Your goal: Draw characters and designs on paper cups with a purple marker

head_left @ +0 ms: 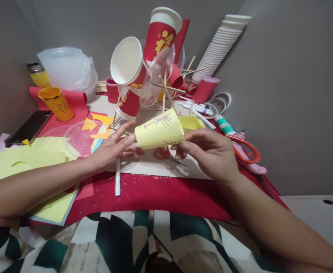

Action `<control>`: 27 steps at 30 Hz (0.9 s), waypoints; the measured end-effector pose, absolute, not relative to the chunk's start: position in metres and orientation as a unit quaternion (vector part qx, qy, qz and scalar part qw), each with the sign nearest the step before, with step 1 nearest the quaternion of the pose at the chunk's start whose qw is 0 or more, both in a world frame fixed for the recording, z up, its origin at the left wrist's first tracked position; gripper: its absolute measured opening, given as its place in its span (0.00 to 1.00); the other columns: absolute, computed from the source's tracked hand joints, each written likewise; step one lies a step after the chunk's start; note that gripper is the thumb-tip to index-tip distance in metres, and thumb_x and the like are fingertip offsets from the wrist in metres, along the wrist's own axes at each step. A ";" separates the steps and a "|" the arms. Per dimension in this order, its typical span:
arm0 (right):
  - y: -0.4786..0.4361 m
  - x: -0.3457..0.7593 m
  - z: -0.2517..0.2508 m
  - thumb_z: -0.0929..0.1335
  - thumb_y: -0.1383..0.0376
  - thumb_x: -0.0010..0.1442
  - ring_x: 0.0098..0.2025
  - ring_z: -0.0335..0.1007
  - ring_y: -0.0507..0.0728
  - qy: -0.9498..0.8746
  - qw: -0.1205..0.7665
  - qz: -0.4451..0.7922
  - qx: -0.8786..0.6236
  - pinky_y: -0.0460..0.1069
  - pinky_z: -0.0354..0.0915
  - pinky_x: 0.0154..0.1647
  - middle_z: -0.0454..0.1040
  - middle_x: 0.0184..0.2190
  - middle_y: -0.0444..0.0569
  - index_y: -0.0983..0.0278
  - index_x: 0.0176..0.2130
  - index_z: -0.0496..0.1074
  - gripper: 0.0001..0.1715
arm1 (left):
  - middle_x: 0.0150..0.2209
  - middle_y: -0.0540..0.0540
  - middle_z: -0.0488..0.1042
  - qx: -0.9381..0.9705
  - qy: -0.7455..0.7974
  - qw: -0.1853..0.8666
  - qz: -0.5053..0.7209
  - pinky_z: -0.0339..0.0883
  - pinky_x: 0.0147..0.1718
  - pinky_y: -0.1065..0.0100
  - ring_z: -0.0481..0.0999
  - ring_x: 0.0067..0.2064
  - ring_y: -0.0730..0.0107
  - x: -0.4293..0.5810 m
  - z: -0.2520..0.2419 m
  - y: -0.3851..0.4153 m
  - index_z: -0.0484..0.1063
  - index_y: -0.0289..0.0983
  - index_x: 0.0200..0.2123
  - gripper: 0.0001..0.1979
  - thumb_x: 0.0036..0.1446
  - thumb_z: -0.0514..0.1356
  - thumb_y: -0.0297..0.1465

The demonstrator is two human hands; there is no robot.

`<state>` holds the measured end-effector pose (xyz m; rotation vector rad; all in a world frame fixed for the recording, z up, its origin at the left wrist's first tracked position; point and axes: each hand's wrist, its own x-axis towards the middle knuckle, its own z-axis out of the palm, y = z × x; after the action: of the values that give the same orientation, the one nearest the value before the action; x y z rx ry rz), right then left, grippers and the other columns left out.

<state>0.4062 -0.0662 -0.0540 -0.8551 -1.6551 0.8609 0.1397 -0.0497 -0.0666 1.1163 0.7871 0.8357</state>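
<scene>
A yellow paper-wrapped cup with a purple drawn branch lies on its side in the air between my hands. My left hand touches its closed end with spread fingers. My right hand pinches the cup's open rim between thumb and fingers. Under the cup lie small red-handled scissors and a white marker on a white sheet over red cloth.
Behind stands a structure of red paper cups and wooden sticks. A stack of white cups leans at the back right. Orange scissors, pens, yellow paper sheets, a clear lid, a yellow cup and a phone surround.
</scene>
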 end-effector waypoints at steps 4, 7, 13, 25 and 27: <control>-0.065 0.404 -0.059 0.77 0.52 0.63 0.23 0.77 0.52 -0.701 0.491 0.398 -0.331 0.45 0.74 0.23 0.81 0.25 0.44 0.60 0.35 0.79 0.15 | 0.45 0.42 0.84 0.416 0.316 0.793 0.315 0.82 0.39 0.64 0.88 0.39 0.58 0.139 -0.064 -0.047 0.63 0.42 0.64 0.36 0.60 0.67 0.52; -0.065 0.403 -0.062 0.77 0.53 0.63 0.24 0.78 0.52 -0.701 0.479 0.420 -0.321 0.45 0.74 0.24 0.82 0.25 0.45 0.60 0.35 0.79 0.14 | 0.42 0.42 0.84 0.393 0.311 0.812 0.298 0.82 0.39 0.67 0.88 0.38 0.60 0.137 -0.064 -0.044 0.69 0.39 0.58 0.32 0.58 0.71 0.49; -0.063 0.406 -0.061 0.78 0.47 0.60 0.21 0.77 0.53 -0.643 0.463 0.505 -0.344 0.47 0.76 0.23 0.82 0.25 0.42 0.57 0.49 0.79 0.24 | 0.50 0.42 0.83 0.412 0.341 0.765 0.358 0.82 0.38 0.69 0.86 0.43 0.64 0.135 -0.059 -0.044 0.72 0.41 0.55 0.27 0.57 0.72 0.43; -0.071 0.399 -0.056 0.80 0.42 0.53 0.13 0.68 0.49 -0.547 0.407 0.603 -0.414 0.40 0.63 0.14 0.76 0.16 0.43 0.65 0.38 0.81 0.30 | 0.54 0.47 0.75 0.629 0.320 0.591 0.391 0.79 0.48 0.70 0.80 0.52 0.67 0.135 -0.073 -0.047 0.65 0.44 0.57 0.33 0.52 0.76 0.30; -0.071 0.399 -0.054 0.80 0.42 0.52 0.13 0.67 0.48 -0.550 0.405 0.602 -0.413 0.40 0.62 0.14 0.76 0.16 0.43 0.65 0.34 0.81 0.29 | 0.56 0.46 0.75 0.634 0.322 0.592 0.380 0.79 0.48 0.69 0.80 0.53 0.66 0.135 -0.073 -0.048 0.65 0.45 0.59 0.35 0.52 0.76 0.30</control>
<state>0.3986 -0.0712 -0.0539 -1.0426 -1.3888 1.5199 0.1350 -0.0483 -0.0733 1.4741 0.7500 0.8841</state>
